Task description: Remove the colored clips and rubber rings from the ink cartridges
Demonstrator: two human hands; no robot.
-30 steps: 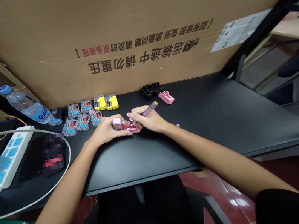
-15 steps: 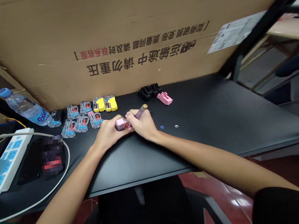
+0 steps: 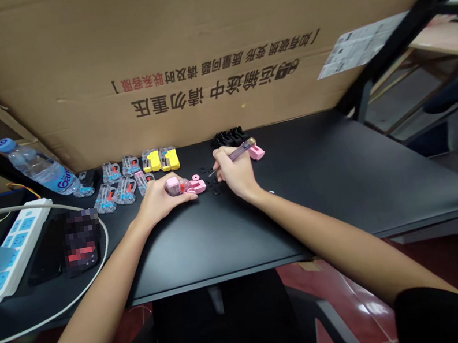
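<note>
My left hand [image 3: 155,200] is closed around a small pink-and-clear plastic toy [image 3: 173,186] with a bit of red inside. A pink piece [image 3: 196,186] sticks out of its right end. To the right, my right hand [image 3: 237,175] grips a slim pen-like tool [image 3: 243,149] with a see-through purple barrel and gold end. The tool's tip points down and left, close to several small black rings [image 3: 216,191] on the table; whether it touches one I cannot tell. Beside them lies a pink ring [image 3: 195,177].
Several clear plastic toys [image 3: 125,190] and two yellow-and-clear ones [image 3: 169,159] stand behind my left hand. Black parts [image 3: 228,137] and a pink part [image 3: 257,151] lie near the cardboard [image 3: 206,35]. A bottle [image 3: 41,165], power strip [image 3: 13,248] and white cable [image 3: 105,233] are at left.
My right hand has moved right with the pen-like tool, away from the toy. My left hand has shifted slightly left with the toy, and the small rings between the hands now show.
</note>
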